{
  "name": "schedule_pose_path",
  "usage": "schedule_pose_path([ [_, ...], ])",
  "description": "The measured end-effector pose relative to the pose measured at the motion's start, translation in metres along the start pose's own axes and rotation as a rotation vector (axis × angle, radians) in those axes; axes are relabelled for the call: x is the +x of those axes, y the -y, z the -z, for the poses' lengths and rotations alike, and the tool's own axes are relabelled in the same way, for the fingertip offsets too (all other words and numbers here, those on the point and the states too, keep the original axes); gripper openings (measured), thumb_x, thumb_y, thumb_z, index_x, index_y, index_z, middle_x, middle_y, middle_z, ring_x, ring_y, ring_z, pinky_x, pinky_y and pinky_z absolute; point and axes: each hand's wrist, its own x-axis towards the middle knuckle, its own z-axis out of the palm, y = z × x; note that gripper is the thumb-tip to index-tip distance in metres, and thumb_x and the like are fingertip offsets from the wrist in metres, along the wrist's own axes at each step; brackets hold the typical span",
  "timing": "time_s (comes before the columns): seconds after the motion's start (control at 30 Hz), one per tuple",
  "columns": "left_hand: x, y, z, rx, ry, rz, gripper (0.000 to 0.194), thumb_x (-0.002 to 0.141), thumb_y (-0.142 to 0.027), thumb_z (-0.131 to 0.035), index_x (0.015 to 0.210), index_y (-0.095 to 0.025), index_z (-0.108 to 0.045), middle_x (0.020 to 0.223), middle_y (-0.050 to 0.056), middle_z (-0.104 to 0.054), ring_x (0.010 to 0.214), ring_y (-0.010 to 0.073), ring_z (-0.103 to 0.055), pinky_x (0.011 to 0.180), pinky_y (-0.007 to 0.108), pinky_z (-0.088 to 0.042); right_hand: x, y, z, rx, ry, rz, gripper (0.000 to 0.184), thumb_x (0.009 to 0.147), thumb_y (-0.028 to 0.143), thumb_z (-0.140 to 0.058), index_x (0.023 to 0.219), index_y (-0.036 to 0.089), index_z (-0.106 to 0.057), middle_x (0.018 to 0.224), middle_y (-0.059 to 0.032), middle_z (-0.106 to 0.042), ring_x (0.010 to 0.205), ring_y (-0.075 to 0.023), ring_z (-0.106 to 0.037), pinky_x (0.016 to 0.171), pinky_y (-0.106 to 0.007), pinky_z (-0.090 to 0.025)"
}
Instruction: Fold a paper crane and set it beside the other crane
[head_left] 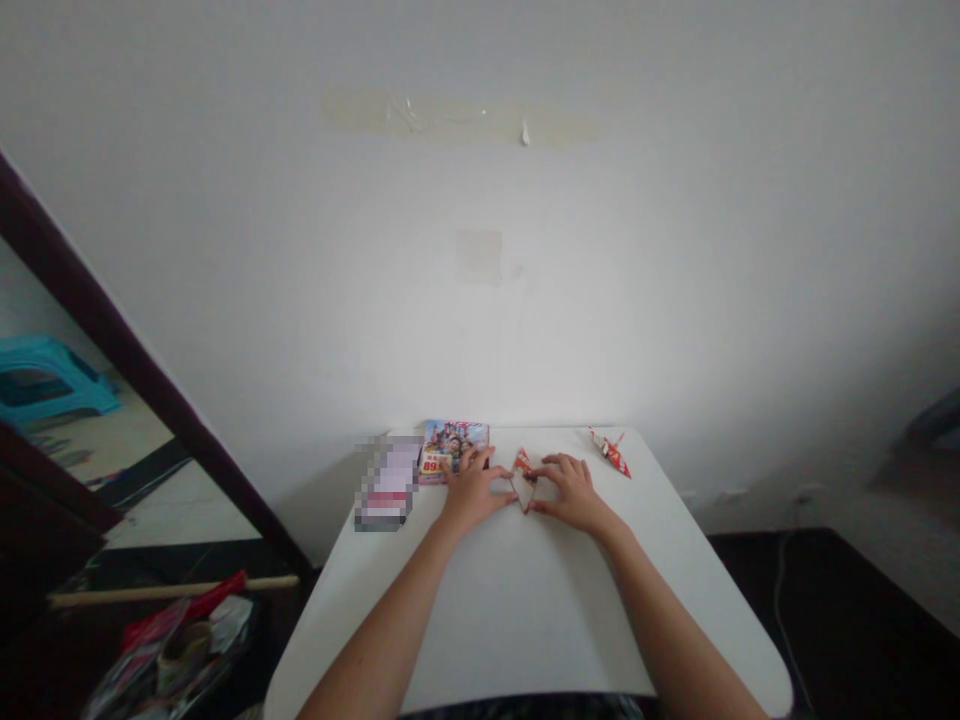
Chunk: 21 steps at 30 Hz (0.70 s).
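From afar I saw the left hand (472,490) and the right hand (576,497), fingers pinching opposite edges of the folded paper (523,488).

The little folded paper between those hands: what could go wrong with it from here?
The folded paper is small, with the left hand and right hand at either side, so uneven pressure might skew or crease it. The left hand overlaps the printed leaflet in this view, so it might nudge that too.
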Motion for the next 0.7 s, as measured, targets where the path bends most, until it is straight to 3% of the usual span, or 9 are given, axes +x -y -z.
schedule_pose_path([
  [0.23, 0.001, 0.002, -0.003, -0.012, -0.025, 0.002, 0.032, 0.073, -0.056, -0.078, 0.103, -0.045, -0.075, 0.151, -0.001, -0.052, 0.146, 0.0357, -0.031, 0.112, 0.080, -0.004, 0.005, -0.004, -0.005, -0.022, -0.050, -0.020, 0.040, 0.085, 0.026, -0.067, 0.121, 0.041, -0.069, 0.135, -0.0019, -0.058, 0.133, -0.0255, -0.043, 0.115, -0.051, -0.025],
  [0.7, 0.001, -0.005, -0.006, -0.020, -0.063, 0.007, 0.025, 0.089, -0.055, -0.060, 0.098, -0.037, -0.076, 0.144, -0.001, -0.058, 0.142, 0.0313, -0.036, 0.116, 0.074, -0.009, 0.010, -0.007, -0.020, 0.059, -0.212, -0.012, 0.018, 0.090, 0.035, -0.064, 0.101, 0.031, -0.078, 0.119, -0.0044, -0.067, 0.123, -0.0252, -0.050, 0.108, -0.042, -0.036],
])
